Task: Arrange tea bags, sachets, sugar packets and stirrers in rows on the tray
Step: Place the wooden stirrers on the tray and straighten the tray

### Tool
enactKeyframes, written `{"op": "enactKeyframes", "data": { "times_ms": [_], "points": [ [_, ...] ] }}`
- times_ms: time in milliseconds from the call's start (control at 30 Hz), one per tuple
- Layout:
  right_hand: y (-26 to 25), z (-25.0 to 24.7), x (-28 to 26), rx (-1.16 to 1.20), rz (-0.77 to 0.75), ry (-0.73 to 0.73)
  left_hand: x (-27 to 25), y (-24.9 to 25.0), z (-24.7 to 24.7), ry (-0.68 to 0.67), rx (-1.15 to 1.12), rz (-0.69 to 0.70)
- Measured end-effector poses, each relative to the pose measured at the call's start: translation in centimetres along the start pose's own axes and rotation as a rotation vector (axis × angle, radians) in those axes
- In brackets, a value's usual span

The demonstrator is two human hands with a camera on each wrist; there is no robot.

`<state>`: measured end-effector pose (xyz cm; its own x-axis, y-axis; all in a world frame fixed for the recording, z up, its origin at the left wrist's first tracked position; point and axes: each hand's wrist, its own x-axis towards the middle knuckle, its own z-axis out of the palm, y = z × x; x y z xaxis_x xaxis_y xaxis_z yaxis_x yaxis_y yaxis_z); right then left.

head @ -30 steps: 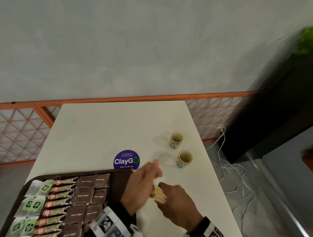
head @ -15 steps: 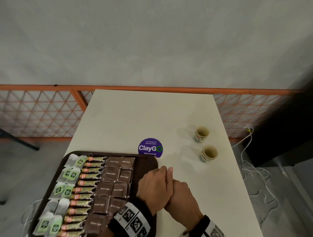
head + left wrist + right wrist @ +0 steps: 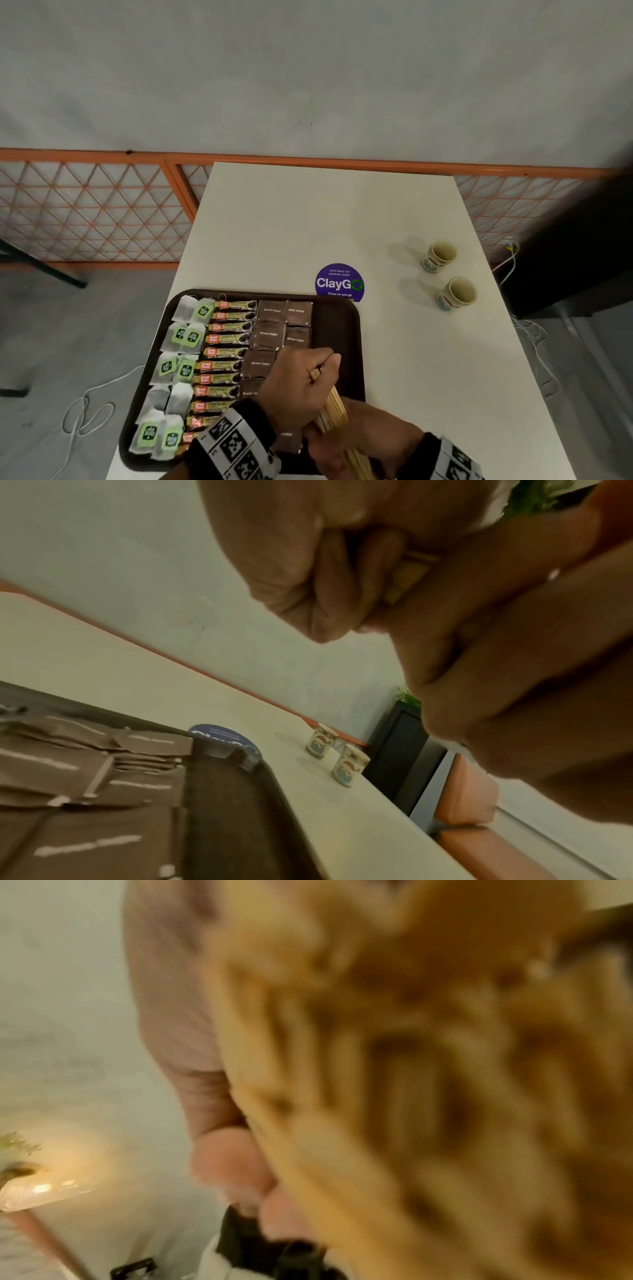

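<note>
A dark brown tray (image 3: pixel 334 329) holds a column of tea bags (image 3: pixel 185 337) on the left, then coffee sachets (image 3: pixel 226 353), then brown sugar packets (image 3: pixel 274 334). Its right strip is bare. Over that strip, near the front, both hands hold one bundle of wooden stirrers (image 3: pixel 334 411). My left hand (image 3: pixel 301 387) curls round the bundle's upper end, and stirrer tips (image 3: pixel 409 572) show between its fingers in the left wrist view. My right hand (image 3: pixel 363 442) grips the lower end. Blurred stirrers (image 3: pixel 411 1096) fill the right wrist view.
Two small paper cups (image 3: pixel 442 257) (image 3: pixel 459 293) stand on the white table (image 3: pixel 308 222) to the right. A purple round sticker (image 3: pixel 339 282) lies just behind the tray. An orange mesh fence (image 3: pixel 102 212) runs behind the table, and cables (image 3: pixel 89 407) lie on the floor.
Both hands have carried the stirrer bundle left, from the table beside the tray to above the tray's bare right strip. The head view has turned left and down.
</note>
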<state>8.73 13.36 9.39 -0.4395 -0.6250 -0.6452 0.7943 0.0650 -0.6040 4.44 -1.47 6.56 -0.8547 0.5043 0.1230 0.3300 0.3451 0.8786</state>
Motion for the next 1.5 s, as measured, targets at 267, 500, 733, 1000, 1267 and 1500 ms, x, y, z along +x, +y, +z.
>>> {"op": "enactKeyframes", "data": {
  "times_ms": [267, 500, 733, 1000, 1267, 1500],
  "points": [
    [4.3, -1.2, 7.1, -0.186, 0.006, 0.825, -1.8, -6.0, -5.8, -0.048, 0.159, -0.205],
    [6.7, -2.9, 10.6, -0.24, 0.146, 1.131, -7.0, -9.5, -10.7, -0.177, 0.101, -0.3],
    [5.9, -2.1, 11.9, -0.468, 0.344, 1.275, -9.0, -11.3, -14.7, -0.226, 0.039, -0.345],
    [5.8, -1.6, 12.1, -0.544, 0.429, 1.29, -9.7, -12.1, -16.2, -0.27, 0.067, -0.42],
    [7.0, -0.6, 11.7, -0.758, 0.361, 1.35, -9.8, -12.1, -17.0, -0.252, 0.059, -0.462],
    [7.2, -0.1, 11.4, -0.737, 0.228, 1.405, -9.9, -12.2, -17.1, -0.279, 0.065, -0.451]
  ]
}}
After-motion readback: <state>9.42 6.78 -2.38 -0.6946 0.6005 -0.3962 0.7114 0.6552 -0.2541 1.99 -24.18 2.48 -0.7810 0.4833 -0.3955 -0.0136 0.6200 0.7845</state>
